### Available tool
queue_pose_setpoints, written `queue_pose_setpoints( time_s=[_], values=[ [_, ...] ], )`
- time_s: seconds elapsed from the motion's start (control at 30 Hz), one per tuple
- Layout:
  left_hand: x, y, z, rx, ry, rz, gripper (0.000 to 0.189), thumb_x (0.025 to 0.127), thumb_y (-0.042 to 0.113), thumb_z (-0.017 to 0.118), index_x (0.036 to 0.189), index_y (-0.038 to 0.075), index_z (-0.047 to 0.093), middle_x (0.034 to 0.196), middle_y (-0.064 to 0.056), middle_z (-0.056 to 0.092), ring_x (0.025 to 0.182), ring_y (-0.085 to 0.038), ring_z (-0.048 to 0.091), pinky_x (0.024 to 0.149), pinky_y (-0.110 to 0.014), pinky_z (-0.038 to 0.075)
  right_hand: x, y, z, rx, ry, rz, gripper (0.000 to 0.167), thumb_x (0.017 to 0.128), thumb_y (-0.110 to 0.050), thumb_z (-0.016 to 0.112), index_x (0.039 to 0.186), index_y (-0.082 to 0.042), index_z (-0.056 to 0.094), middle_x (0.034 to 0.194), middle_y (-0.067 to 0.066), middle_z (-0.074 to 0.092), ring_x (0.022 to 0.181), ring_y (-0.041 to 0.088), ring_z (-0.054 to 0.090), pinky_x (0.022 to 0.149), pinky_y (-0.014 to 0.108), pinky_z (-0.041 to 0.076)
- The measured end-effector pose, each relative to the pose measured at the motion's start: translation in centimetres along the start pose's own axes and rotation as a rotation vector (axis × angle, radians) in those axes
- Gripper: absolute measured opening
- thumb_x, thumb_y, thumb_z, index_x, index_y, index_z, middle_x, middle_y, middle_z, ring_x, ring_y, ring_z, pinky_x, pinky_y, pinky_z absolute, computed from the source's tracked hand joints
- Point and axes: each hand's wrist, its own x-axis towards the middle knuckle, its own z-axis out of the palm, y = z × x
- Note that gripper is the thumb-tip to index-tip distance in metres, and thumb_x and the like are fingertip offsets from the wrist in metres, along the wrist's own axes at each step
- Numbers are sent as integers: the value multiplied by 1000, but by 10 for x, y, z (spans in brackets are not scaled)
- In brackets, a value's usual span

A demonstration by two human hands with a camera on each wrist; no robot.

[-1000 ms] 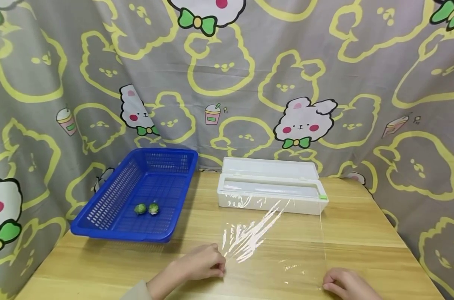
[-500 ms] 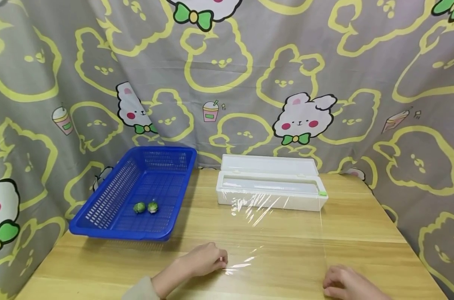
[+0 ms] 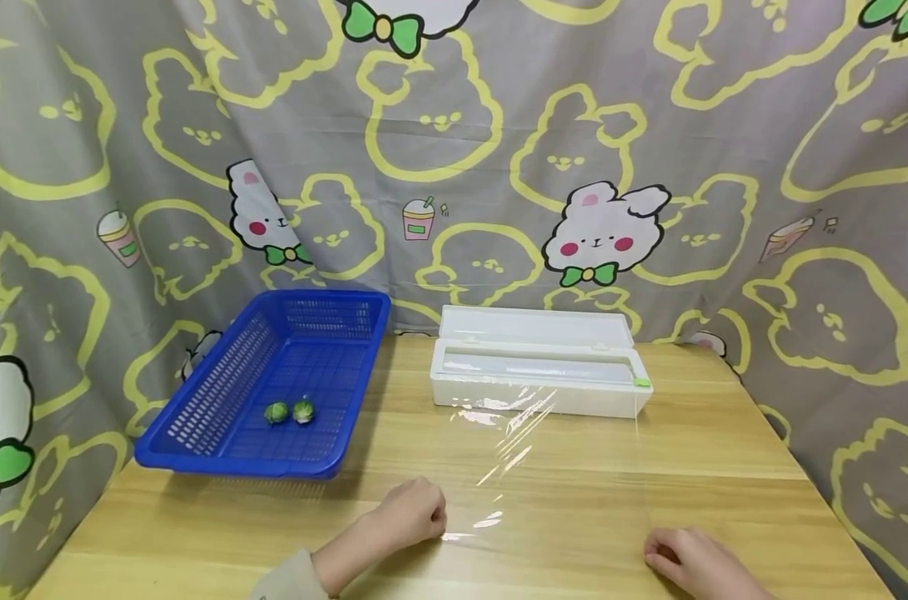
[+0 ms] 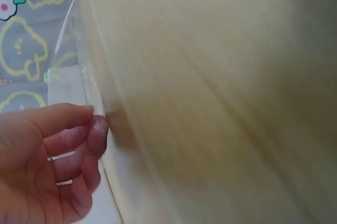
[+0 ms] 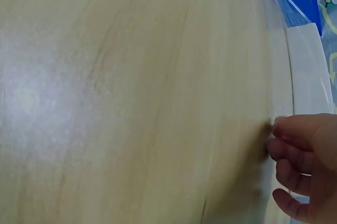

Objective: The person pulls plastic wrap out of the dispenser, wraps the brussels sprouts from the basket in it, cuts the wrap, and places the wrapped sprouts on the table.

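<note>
Head view, curtain: grey with yellow outlines and rabbit faces, cut off by the frame; printed cup bears a green patch, any lettering too small to read.
Blue basket: slatted walls, on the tabletop at left, in the same place as a second ago; only partly seen in the right wrist view.
Left green sprout, right green sprout: side by side on the basket floor; whether they touch cannot be told.
Sleeve: beige, cut off by the lower edge.
Left hand: thumb and index finger clamped on the film's near edge, per the left wrist view; from above, fingers tucked further from sight than half a second ago.
Clear film: drawn from the box to both hands; near edge hard to make out; glare thinner and more scattered than a second ago.
White box: lid swung back, roll inside partly hidden by the rim; green tab at the right end.
Right hand: thumb and index finger clamped on the film's near right edge; wrist cut off.
</note>
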Motion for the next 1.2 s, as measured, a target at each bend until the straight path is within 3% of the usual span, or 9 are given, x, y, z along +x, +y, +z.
queue_pose_setpoints(
  time_s=[0.17,0.27,0.37,0.53,0.67,0.73,0.9,1.0,1.2],
  values=[
    [-3,-1,-2,49,-30,-32,28,59,11,76,55,20,51,59,10,42,55,-5,38,47,-21,33,0,-2,1,42,-8,28,10,82,-18,65,79,-16,56,62,-9,43,53,-1,35,48,22,30],
    [-4,-5,-4,13,-48,-42,27,58,18,78,59,20,52,62,11,43,58,-4,38,50,-22,32,-1,1,-3,108,17,-2,12,83,-20,65,87,-10,59,63,-8,42,54,-1,35,48,22,30],
    [-2,-9,-9,-57,-29,-61,21,63,22,77,63,21,56,65,11,46,59,-3,40,52,-22,34,-2,2,-4,137,100,-61,25,84,-22,64,99,-2,61,65,-10,41,55,-3,35,48,20,30],
    [10,-15,-15,-175,28,-59,12,78,19,68,66,17,64,63,10,50,58,-2,41,51,-21,36,2,0,0,103,250,-130,34,83,-21,65,110,0,59,65,-15,38,57,-5,34,48,18,30],
    [17,-17,-15,-218,-13,-35,10,79,18,67,69,16,67,61,11,50,57,-1,40,52,-19,36,8,-3,4,-29,324,-134,34,80,-26,69,107,-6,62,78,-13,50,67,-5,40,55,20,36],
    [18,-18,-13,-178,-42,-13,4,76,17,70,76,17,66,65,11,50,61,-2,42,54,-20,36,11,-4,4,-86,292,-91,38,78,-31,69,108,-8,62,89,-9,56,74,-1,47,60,24,42],
    [14,-20,-10,-82,-111,-3,43,63,18,79,100,17,59,73,7,47,68,-6,44,58,-22,37,16,-3,0,-89,133,21,58,73,-41,71,118,-7,56,112,8,58,99,26,56,77,43,47],
    [11,-22,-10,-63,-157,-46,60,58,21,82,110,17,52,75,6,47,71,-9,45,60,-24,39,17,1,-2,-47,111,10,68,70,-41,74,122,-4,52,117,18,55,105,37,52,79,53,44],
    [10,-26,-11,-4,-196,-121,76,55,30,85,118,19,43,88,-2,55,81,-17,53,65,-33,45,16,7,-5,-22,117,33,82,64,-49,73,126,-3,47,121,23,50,109,43,49,77,59,40]
  ],
)
